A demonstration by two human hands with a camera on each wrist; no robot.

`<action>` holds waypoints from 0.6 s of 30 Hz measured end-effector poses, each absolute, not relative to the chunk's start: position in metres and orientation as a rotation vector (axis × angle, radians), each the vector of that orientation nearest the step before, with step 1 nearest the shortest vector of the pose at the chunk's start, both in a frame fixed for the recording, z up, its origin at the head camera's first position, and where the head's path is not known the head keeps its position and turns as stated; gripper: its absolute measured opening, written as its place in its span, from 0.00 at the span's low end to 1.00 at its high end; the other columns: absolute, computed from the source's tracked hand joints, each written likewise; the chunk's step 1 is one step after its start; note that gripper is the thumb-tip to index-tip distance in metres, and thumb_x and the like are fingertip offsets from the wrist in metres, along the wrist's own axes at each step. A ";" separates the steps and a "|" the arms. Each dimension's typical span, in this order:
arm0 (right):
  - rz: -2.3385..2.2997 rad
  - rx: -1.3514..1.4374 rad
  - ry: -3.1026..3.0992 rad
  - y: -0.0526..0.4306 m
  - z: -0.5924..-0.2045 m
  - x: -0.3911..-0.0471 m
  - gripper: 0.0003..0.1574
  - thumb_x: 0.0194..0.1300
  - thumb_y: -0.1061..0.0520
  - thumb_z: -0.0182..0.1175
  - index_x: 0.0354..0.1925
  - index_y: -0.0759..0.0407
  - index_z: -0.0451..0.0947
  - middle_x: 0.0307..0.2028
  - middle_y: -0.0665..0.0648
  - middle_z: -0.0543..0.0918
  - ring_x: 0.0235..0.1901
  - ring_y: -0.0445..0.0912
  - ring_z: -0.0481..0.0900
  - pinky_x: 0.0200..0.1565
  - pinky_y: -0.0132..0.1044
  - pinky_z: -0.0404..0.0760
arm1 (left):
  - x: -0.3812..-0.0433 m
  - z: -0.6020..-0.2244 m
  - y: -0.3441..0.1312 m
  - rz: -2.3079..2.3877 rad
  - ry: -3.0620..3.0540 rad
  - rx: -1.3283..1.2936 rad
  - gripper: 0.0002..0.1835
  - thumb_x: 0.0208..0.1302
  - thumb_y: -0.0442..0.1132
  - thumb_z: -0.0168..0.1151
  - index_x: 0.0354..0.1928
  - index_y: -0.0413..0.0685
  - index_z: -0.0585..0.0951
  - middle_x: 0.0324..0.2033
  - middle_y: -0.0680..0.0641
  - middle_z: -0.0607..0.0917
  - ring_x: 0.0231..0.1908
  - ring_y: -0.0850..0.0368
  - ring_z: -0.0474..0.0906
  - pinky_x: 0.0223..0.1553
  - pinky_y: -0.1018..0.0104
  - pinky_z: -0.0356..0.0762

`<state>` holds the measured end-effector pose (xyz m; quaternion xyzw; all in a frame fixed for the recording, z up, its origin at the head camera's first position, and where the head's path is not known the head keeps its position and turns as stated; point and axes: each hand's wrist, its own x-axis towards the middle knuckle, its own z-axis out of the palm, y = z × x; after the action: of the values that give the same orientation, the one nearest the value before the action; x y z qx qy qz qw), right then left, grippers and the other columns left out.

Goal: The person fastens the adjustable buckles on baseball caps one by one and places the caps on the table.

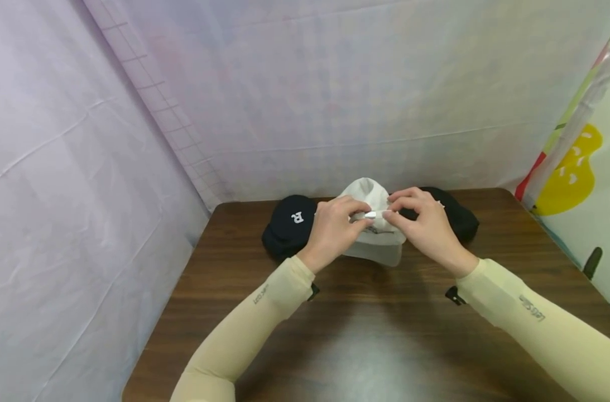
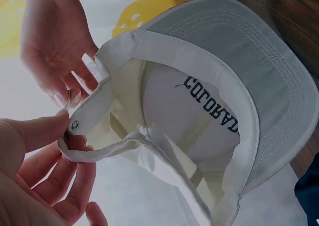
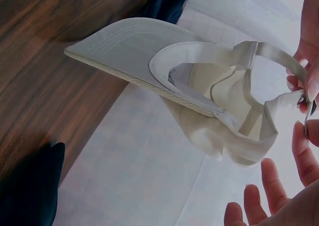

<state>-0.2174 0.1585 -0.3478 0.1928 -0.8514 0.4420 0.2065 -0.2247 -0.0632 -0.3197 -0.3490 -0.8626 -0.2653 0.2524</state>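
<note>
A white baseball cap (image 1: 366, 192) with a grey underbrim is raised off the table, its strap side toward the person. My left hand (image 1: 335, 226) pinches the cap's back strap (image 2: 102, 153) between thumb and fingers, beside a small round metal eyelet (image 2: 75, 125). On the other side, my right hand (image 1: 427, 231) pinches the strap's end by its thumb and forefinger; its other fingers (image 3: 273, 178) are spread apart in the right wrist view. Both hands meet at the strap. Dark reversed lettering (image 2: 212, 104) shows inside the crown. Exactly how the strap ends join is partly hidden by the fingertips.
A dark cap with a white R (image 1: 292, 220) sits on the brown wooden table (image 1: 365, 335), left of the white cap. Another black cap (image 1: 460, 220) lies to the right, partly behind the right hand. White cloth (image 1: 325, 100) hangs behind and at the sides.
</note>
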 end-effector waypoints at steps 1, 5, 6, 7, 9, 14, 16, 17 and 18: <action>1.229 0.539 -2.372 0.159 -0.348 -0.217 0.10 0.68 0.46 0.67 0.33 0.49 0.87 0.52 0.53 0.81 0.58 0.56 0.69 0.61 0.77 0.46 | -0.225 -0.320 -0.063 -0.723 -2.345 -0.951 0.09 0.61 0.44 0.75 0.42 0.53 0.90 0.35 0.56 0.87 0.32 0.64 0.79 0.37 0.66 0.73; 1.218 0.554 -2.364 0.159 -0.349 -0.218 0.10 0.68 0.47 0.67 0.33 0.50 0.87 0.52 0.53 0.81 0.56 0.55 0.70 0.58 0.71 0.55 | -0.224 -0.320 -0.064 -0.727 -2.345 -0.955 0.09 0.61 0.44 0.74 0.42 0.53 0.90 0.35 0.56 0.87 0.32 0.63 0.80 0.38 0.67 0.73; 1.219 0.557 -2.361 0.159 -0.349 -0.218 0.09 0.68 0.47 0.67 0.33 0.50 0.87 0.52 0.53 0.81 0.56 0.55 0.70 0.58 0.70 0.56 | -0.224 -0.320 -0.064 -0.728 -2.345 -0.955 0.09 0.61 0.44 0.74 0.42 0.53 0.90 0.35 0.56 0.87 0.32 0.63 0.80 0.37 0.67 0.73; 1.219 0.560 -2.357 0.160 -0.349 -0.218 0.09 0.68 0.48 0.67 0.33 0.50 0.87 0.52 0.54 0.81 0.56 0.55 0.70 0.58 0.69 0.56 | -0.224 -0.321 -0.064 -0.730 -2.343 -0.956 0.09 0.61 0.44 0.74 0.42 0.53 0.90 0.35 0.56 0.87 0.32 0.63 0.80 0.37 0.67 0.73; 1.218 0.565 -2.347 0.160 -0.350 -0.218 0.09 0.68 0.48 0.67 0.33 0.50 0.87 0.52 0.54 0.81 0.55 0.55 0.71 0.57 0.65 0.60 | -0.224 -0.321 -0.064 -0.740 -2.340 -0.957 0.09 0.61 0.44 0.75 0.42 0.53 0.90 0.34 0.56 0.86 0.32 0.62 0.80 0.37 0.67 0.72; 1.228 0.569 -2.323 0.162 -0.349 -0.217 0.09 0.68 0.49 0.67 0.34 0.51 0.87 0.51 0.55 0.82 0.53 0.54 0.72 0.51 0.55 0.66 | -0.225 -0.321 -0.064 -0.787 -2.339 -0.962 0.08 0.61 0.43 0.75 0.41 0.52 0.89 0.34 0.56 0.86 0.32 0.62 0.79 0.38 0.68 0.72; 1.233 0.569 -2.316 0.162 -0.349 -0.217 0.09 0.68 0.49 0.68 0.33 0.51 0.87 0.51 0.55 0.82 0.53 0.53 0.72 0.51 0.53 0.66 | -0.225 -0.321 -0.064 -0.801 -2.346 -0.957 0.08 0.61 0.43 0.74 0.42 0.52 0.89 0.34 0.56 0.86 0.32 0.63 0.79 0.38 0.67 0.72; 1.233 0.570 -2.314 0.162 -0.349 -0.217 0.08 0.67 0.49 0.68 0.33 0.51 0.87 0.51 0.55 0.82 0.53 0.53 0.72 0.51 0.53 0.66 | -0.225 -0.321 -0.064 -0.806 -2.348 -0.954 0.08 0.61 0.43 0.74 0.42 0.52 0.89 0.35 0.55 0.86 0.32 0.63 0.79 0.38 0.67 0.72; 1.234 0.572 -2.313 0.161 -0.349 -0.217 0.08 0.67 0.50 0.68 0.33 0.51 0.87 0.51 0.55 0.82 0.53 0.53 0.72 0.50 0.53 0.66 | -0.225 -0.321 -0.064 -0.808 -2.352 -0.949 0.08 0.61 0.43 0.74 0.42 0.52 0.89 0.35 0.56 0.86 0.32 0.63 0.79 0.39 0.67 0.72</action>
<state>-0.2171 0.1613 -0.3489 0.2075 -0.8395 0.4479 0.2272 -0.2250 -0.0644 -0.3213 -0.3462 -0.8583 -0.2949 0.2377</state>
